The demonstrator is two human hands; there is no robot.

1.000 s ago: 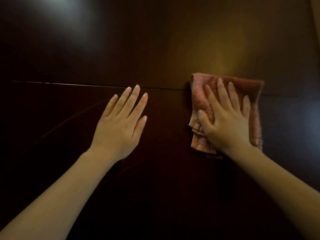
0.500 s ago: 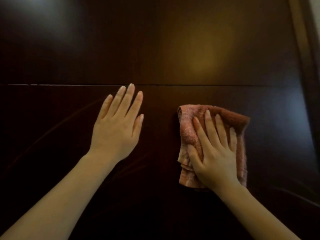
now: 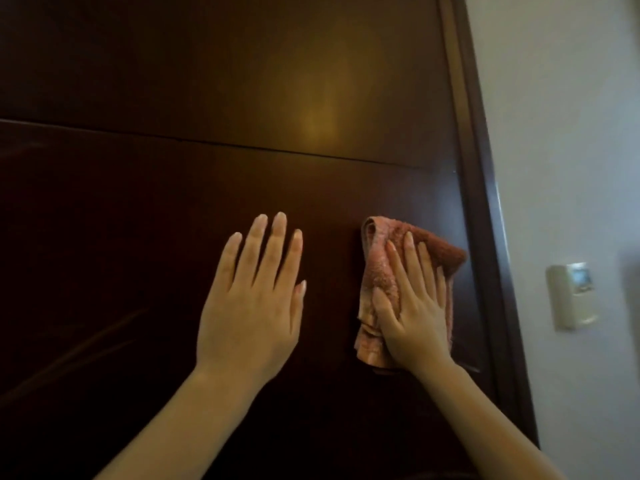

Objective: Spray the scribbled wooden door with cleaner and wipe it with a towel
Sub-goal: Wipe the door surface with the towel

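Note:
The dark brown wooden door (image 3: 145,244) fills most of the view, with a thin horizontal seam across it above both hands. A folded pinkish-red towel (image 3: 377,268) lies flat against the door near its right edge. My right hand (image 3: 412,306) presses on the towel with straight, spread fingers. My left hand (image 3: 252,299) rests flat on the bare door to the left of the towel, fingers straight and pointing up. No scribbles show in the dim light. No spray bottle is in view.
The door's dark frame (image 3: 485,209) runs down the right side. Beyond it is a pale wall (image 3: 561,133) with a cream wall-mounted control panel (image 3: 571,296). A soft light reflection glows on the upper door panel.
My right hand slid the towel down from the seam and toward the door's right edge. The view swung right, so the frame and wall now show. My left hand stays flat on the door.

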